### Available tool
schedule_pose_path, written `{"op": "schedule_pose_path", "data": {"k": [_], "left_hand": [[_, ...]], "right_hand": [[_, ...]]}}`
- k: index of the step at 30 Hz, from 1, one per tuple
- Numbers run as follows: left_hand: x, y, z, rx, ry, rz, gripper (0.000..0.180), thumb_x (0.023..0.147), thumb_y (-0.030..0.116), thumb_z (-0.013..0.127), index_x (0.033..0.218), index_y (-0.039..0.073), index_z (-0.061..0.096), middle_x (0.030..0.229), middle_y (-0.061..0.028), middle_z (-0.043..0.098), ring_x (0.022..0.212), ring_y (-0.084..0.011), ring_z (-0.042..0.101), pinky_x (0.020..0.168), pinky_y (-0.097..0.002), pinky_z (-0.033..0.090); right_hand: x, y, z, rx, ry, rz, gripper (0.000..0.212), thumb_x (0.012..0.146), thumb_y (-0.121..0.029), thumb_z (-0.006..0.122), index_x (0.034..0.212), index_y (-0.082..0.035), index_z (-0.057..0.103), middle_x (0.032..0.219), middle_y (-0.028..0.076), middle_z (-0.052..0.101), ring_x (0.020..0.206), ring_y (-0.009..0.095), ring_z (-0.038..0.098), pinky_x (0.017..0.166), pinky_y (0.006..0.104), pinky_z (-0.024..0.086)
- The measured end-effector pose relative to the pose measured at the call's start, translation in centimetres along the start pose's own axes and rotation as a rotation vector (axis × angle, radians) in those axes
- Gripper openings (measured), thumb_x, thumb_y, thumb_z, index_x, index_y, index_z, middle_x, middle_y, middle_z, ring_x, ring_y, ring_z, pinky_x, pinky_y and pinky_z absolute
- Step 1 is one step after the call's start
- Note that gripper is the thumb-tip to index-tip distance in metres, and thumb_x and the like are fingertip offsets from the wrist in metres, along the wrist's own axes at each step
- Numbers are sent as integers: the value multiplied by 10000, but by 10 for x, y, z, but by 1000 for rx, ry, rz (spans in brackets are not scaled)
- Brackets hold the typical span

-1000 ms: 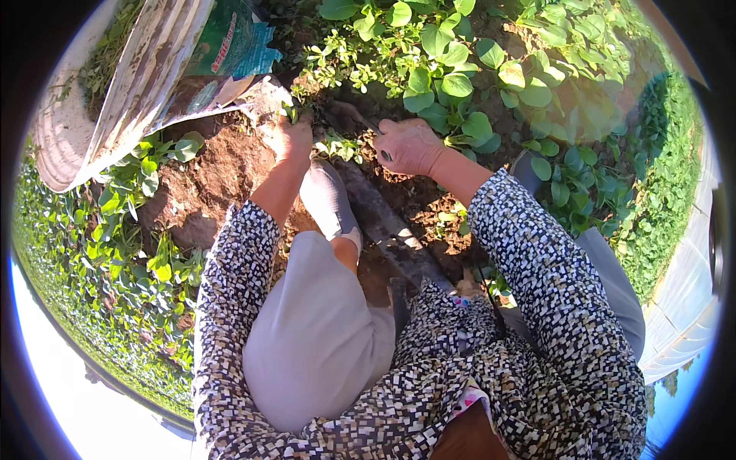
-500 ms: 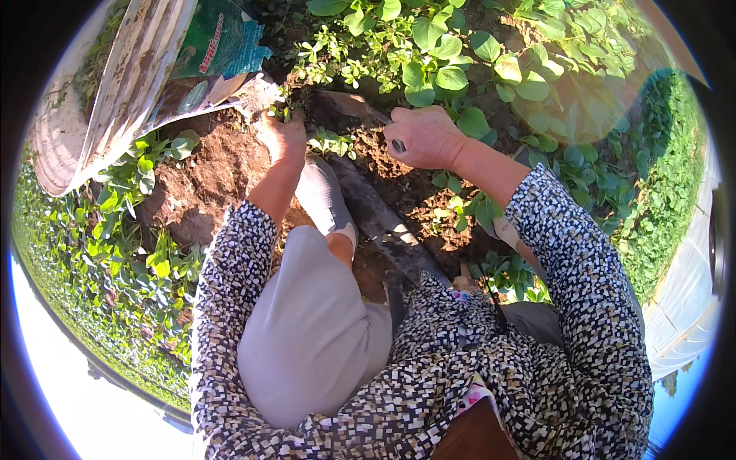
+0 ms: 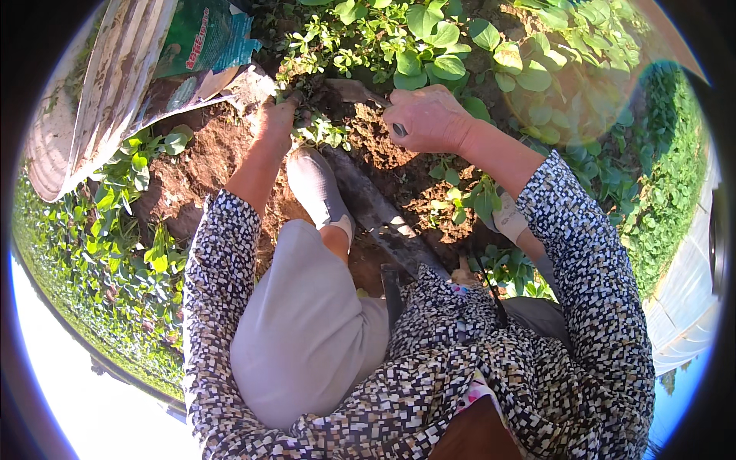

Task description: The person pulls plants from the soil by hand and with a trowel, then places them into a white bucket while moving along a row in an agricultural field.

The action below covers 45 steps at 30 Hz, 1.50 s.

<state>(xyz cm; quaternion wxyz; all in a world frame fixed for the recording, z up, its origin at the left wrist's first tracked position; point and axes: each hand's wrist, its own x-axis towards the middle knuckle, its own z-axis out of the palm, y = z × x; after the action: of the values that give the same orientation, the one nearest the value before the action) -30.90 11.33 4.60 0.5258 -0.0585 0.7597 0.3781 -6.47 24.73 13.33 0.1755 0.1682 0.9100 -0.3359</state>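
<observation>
In the head view, my right grip is wrapped round a bladed tool, farther from my left grip than a second ago. The tool reaches leftward between them; whether my left grip pinches anything, I can't tell. Beyond it, red lettering marks a green packet.

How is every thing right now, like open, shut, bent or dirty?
Right hand: closed around a hand tool
Hand tool: held, blade brownish
Left hand: low among small plants, grip unclear
Ribbed container: dirt-streaked
Green packet: jagged-edged
Left knee: bent
Soil: lumpy, partly sunlit
</observation>
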Motion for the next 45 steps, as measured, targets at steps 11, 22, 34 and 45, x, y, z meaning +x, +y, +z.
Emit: {"op": "schedule_pose_path", "data": {"k": [11,22,34,45], "left_hand": [[-12,-27,7,1236,45,534,736,836,414,682,1404,28,416,1317,-261,514,1143,-417,555,979,-475,428],[-14,-11,16,1469,-155,525,523,790,233,769,1139,20,443,969,-209,669,983,-391,659,796,-478,515],[-26,37,-15,187,-272,2,295,941,54,543,1229,-6,529,1004,-95,667,842,-160,652,726,-293,543],[-51,-44,17,1622,-395,650,461,846,73,618,1270,63,437,1181,-210,574,978,-423,622,810,-512,504]], "right_hand": [[-16,-12,65,294,73,148,145,766,-281,612,729,-147,652,828,64,640,815,309,645,718,438,507],[-38,-9,68,368,154,125,153,768,-283,632,705,-145,642,783,44,613,753,287,633,666,430,511],[-49,19,16,195,11,83,167,772,-278,601,737,-129,668,808,94,636,793,309,652,673,442,512],[-48,-8,56,312,25,126,165,742,-286,621,690,-132,656,766,86,636,745,331,633,663,442,506]]}}
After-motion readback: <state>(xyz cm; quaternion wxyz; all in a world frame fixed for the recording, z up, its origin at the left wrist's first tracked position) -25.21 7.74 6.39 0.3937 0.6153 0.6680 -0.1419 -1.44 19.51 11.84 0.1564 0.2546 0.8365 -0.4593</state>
